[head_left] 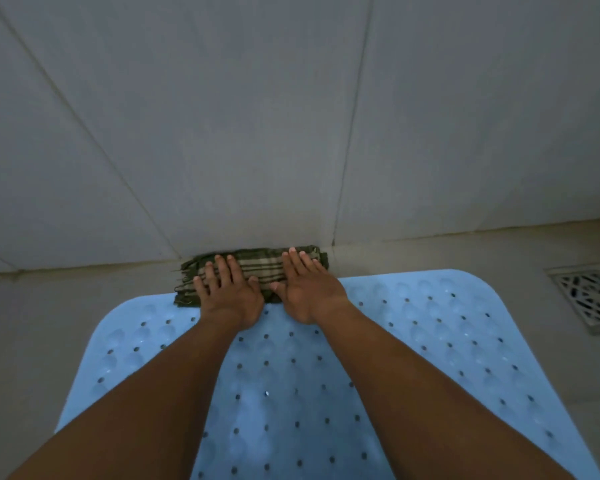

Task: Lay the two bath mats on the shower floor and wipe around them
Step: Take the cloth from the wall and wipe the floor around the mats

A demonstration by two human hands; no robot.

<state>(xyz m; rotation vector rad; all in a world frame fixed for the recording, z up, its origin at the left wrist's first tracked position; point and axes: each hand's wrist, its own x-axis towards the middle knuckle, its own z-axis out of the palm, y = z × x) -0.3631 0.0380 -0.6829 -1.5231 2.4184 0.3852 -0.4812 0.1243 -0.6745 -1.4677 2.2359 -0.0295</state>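
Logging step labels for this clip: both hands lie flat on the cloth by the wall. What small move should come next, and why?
Probably slide the cloth sideways along the floor toward the drain: left hand and right hand press it flat where wall meets floor, at the far edge of the blue mat; bare floor continues rightward.

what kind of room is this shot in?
Most likely a shower or bathroom: a light-blue perforated rubber bath mat lies on the pale floor, a square metal floor drain grate sits at the right, and large grey wall tiles meet the floor just beyond.
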